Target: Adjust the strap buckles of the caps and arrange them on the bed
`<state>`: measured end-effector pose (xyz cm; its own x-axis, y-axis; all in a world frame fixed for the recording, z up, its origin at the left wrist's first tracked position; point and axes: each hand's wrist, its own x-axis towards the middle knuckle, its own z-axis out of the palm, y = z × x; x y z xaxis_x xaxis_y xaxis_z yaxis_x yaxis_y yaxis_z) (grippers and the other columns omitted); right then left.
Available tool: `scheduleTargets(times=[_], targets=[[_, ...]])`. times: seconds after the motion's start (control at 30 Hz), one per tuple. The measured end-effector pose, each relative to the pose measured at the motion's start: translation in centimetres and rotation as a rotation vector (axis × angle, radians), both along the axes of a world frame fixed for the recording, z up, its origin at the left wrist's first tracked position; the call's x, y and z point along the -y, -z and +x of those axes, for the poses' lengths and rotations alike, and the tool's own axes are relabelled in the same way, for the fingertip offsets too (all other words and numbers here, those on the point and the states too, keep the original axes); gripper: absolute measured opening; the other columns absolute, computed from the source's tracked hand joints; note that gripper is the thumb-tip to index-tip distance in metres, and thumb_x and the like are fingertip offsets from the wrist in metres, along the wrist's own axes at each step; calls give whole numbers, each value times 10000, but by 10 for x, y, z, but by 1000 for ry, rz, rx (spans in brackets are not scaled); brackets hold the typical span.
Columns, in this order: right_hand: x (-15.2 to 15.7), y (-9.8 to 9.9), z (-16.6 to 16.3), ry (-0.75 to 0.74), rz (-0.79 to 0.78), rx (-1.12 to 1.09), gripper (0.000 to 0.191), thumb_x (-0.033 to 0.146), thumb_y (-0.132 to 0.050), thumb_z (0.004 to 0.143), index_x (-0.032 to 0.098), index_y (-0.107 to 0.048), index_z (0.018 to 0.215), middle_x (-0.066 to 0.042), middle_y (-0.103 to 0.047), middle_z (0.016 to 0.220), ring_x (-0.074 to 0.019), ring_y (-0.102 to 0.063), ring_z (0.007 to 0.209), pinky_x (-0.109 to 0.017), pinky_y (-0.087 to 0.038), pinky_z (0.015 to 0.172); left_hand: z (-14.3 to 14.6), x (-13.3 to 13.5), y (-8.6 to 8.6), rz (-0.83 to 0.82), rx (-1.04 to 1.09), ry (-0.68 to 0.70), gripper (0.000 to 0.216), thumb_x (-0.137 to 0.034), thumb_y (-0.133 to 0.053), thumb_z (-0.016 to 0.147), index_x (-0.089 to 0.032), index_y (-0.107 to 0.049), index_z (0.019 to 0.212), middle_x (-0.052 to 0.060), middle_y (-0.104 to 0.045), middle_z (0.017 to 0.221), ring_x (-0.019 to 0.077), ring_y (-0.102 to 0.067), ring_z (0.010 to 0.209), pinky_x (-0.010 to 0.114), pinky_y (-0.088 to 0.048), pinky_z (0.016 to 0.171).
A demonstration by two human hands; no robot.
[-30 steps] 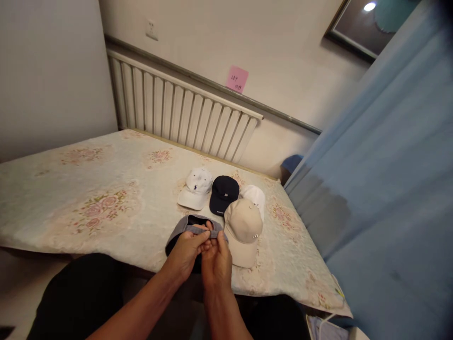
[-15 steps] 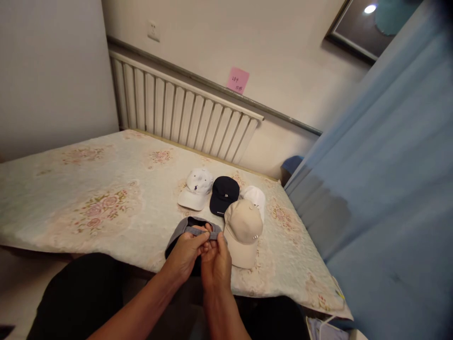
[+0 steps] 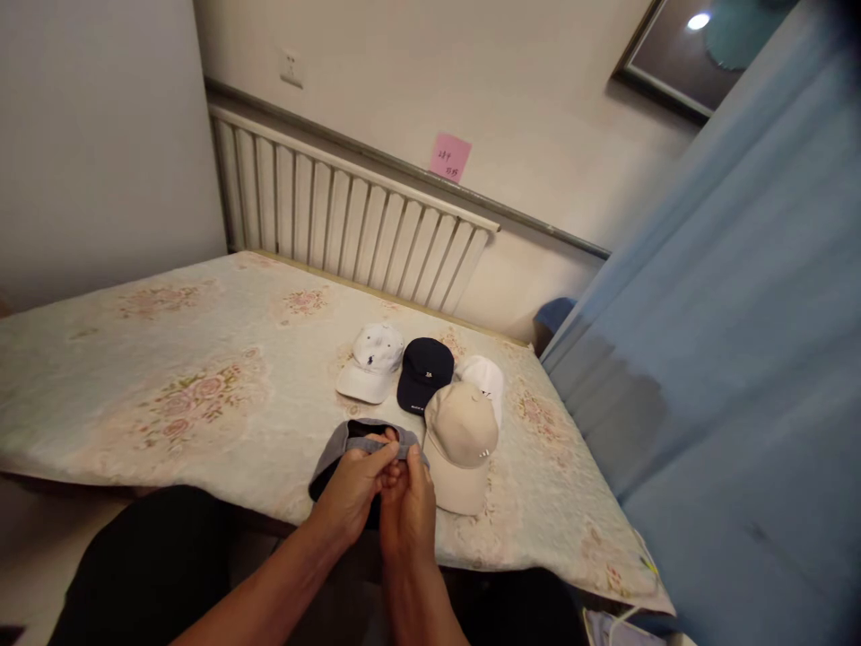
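Both hands are closed on the back strap of a grey baseball cap (image 3: 331, 450), just above the bed's near edge. My left hand (image 3: 356, 480) pinches the strap between thumb and fingers. Close beside it, my right hand (image 3: 408, 502) grips the strap's other side, thumb on top. Part of the cap's dark inside shows; its brim is hidden. A beige cap (image 3: 461, 426) lies just right of my right hand and overlaps a white cap (image 3: 485, 372). Behind are a navy cap (image 3: 427, 363) and another white cap (image 3: 377, 350) with a small dark emblem.
The caps lie on a bed (image 3: 269, 431) with a floral cover. A white radiator (image 3: 350, 211) runs along the wall behind it, under a pink note (image 3: 450, 157). A blue curtain (image 3: 726, 341) hangs at the right. My dark-clothed knees are below the bed edge.
Both hands stay on the grey cap's strap; the fingers have shifted slightly along it. The cap has moved a little left and lower. The other caps rest as before.
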<state>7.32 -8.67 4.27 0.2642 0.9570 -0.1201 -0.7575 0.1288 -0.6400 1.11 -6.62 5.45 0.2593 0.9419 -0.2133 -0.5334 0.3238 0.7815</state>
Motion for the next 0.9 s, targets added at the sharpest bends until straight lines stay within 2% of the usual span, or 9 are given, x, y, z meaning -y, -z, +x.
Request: scheduleTargets(times=[0.17, 0.3, 0.57, 0.67, 0.9], targets=[[-2, 4, 1, -21, 10, -19, 345, 394, -555, 839, 127, -685, 1015, -95, -734, 1015, -202, -666, 1002, -372, -446, 993, 3, 0, -6, 33, -31, 3, 229, -317, -715, 694, -147, -564, 659, -45, -555, 551, 70, -503, 529, 199, -389, 562], [-1, 5, 1, -16, 9, -23, 320, 382, -544, 849, 141, -683, 1006, -85, -732, 1017, -190, -665, 998, -349, -466, 966, 4, 2, -11, 11, -56, -17, 224, -313, -708, 689, -154, -552, 671, -49, -553, 562, 74, -510, 541, 205, -390, 573], [0, 4, 0, -13, -25, -31, 284, 367, -530, 863, 146, -694, 933, -68, -745, 913, -173, -689, 878, -325, -508, 891, 4, 3, -11, 26, -99, -41, 187, -282, -684, 692, -166, -537, 681, -36, -583, 621, 104, -569, 624, 231, -430, 639], [0, 4, -1, -14, -38, -74, 283, 371, -527, 865, 147, -688, 931, -62, -744, 887, -172, -690, 867, -329, -506, 896, 4, 2, -11, 27, -53, -65, 177, -257, -688, 687, -170, -535, 685, -39, -593, 653, 95, -575, 645, 218, -439, 650], [0, 16, -3, -68, -43, -168, 350, 441, -482, 870, 168, -673, 978, -73, -724, 1030, -169, -663, 997, -327, -453, 986, 1, 0, -15, -4, 113, -101, 195, -221, -712, 674, -170, -524, 660, -35, -611, 660, 101, -608, 686, 224, -484, 725]])
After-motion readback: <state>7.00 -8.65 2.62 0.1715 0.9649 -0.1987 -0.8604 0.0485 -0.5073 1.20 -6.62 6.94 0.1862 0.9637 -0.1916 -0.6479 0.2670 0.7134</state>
